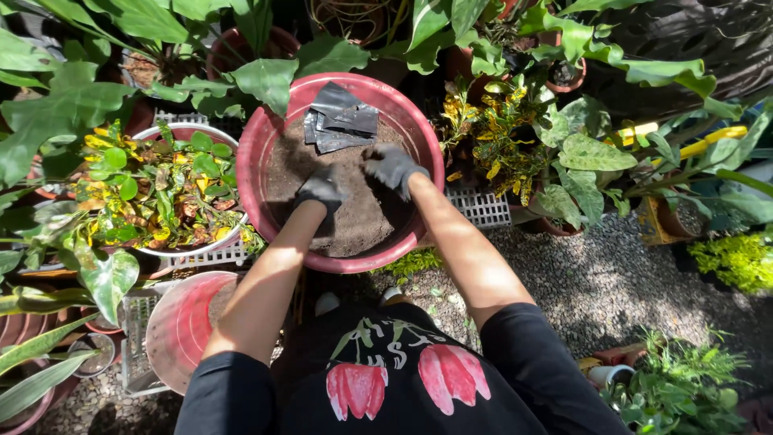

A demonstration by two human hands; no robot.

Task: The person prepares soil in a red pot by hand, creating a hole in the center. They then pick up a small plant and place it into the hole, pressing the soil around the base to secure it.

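Black shirt (403, 387) with 2 red tulip prints fills the near edge of the view. Both bare forearms reach away from it into a big red basin (270, 137) set among potted plants.

Left hand (320, 190), in a dark glove, rests on the soil (354, 217) at the basin's middle, fingers curled down into it; whether it grips a clump, cannot tell. Right hand (392, 167), also dark-gloved, lies just right of it and a little farther, palm down, fingers spread over the soil, holding nothing that shows.

Soil fills the basin floor, half in shade. At its far side lie a few flat dark plastic bags (338, 119), stacked loosely, apart from both hands.

Left of the basin: a white-rimmed pot (181, 131) of yellow-green leaves. Near left: a smaller red pot (181, 326), tipped. White plastic crates (483, 208) sit under the basin on gravel (612, 282).
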